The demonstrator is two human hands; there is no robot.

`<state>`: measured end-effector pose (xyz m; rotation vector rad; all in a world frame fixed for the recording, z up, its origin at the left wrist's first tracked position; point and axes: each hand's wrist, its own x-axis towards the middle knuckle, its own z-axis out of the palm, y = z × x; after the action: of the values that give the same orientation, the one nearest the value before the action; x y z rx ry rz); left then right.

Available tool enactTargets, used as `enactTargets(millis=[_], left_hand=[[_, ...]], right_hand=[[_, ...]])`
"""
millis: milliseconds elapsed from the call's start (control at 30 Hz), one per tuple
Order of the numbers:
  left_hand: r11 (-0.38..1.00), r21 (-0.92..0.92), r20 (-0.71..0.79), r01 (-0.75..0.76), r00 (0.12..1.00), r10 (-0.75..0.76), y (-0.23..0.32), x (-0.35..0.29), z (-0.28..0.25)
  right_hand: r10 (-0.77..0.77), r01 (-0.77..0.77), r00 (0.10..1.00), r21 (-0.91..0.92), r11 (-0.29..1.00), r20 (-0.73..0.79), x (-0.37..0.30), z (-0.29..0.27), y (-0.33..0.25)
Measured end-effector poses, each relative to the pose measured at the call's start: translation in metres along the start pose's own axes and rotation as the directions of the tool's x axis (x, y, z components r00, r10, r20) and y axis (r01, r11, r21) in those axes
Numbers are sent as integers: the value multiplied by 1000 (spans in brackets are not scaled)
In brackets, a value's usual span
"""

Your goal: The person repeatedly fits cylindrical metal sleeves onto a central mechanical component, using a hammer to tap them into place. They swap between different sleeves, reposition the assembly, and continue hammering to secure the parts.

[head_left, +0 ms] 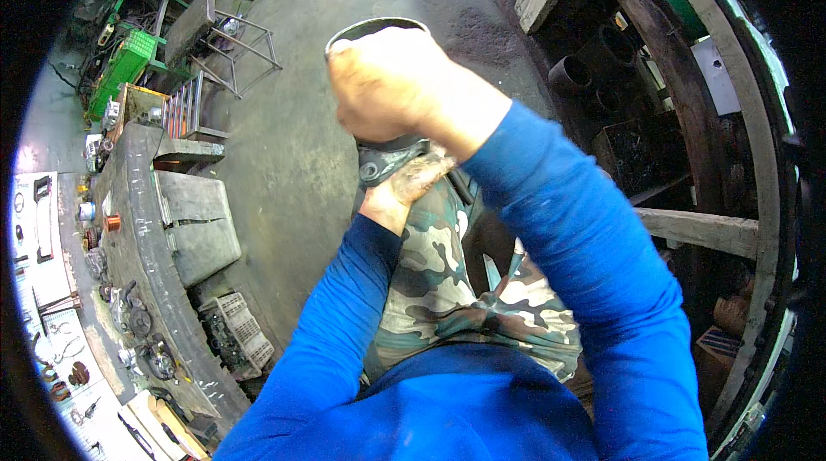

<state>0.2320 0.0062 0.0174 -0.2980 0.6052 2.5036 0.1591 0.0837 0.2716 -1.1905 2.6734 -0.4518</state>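
A dark metal housing (391, 164) with a round bolt hole at its lower end is held up in front of me, over my knees. The thin rim of its round, open far end (379, 24) shows past my knuckles. My left hand (411, 181) grips the near end from below, fingers partly hidden behind the metal. Above it my right hand (387, 86) is closed in a fist over the middle of the housing. Whatever those fingers hold is hidden beneath the hand, which is bright and slightly blurred.
At left runs a workbench (159, 263) with several metal parts on it. Beside it are a grey box-shaped seat (202, 224), a plastic crate (241, 332) and a metal-legged stool (237, 52). Wooden shelving (701, 228) with dark cylinders stands at right. Concrete floor (292, 117) lies ahead.
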Motion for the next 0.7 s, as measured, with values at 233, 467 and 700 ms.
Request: enactTargets(millis=[233, 467, 700], left_hand=[[971, -239, 126, -23, 991, 55, 17, -86, 42], [913, -391, 253, 114, 967, -13, 4, -92, 69], [897, -421, 288, 133, 958, -6, 3, -88, 75]], right_hand=[[189, -143, 924, 158, 977, -333, 4, 54, -93], [53, -114, 885, -105, 988, -462, -28, 77, -145], [28, -180, 841, -231, 956, -540, -40, 80, -151]])
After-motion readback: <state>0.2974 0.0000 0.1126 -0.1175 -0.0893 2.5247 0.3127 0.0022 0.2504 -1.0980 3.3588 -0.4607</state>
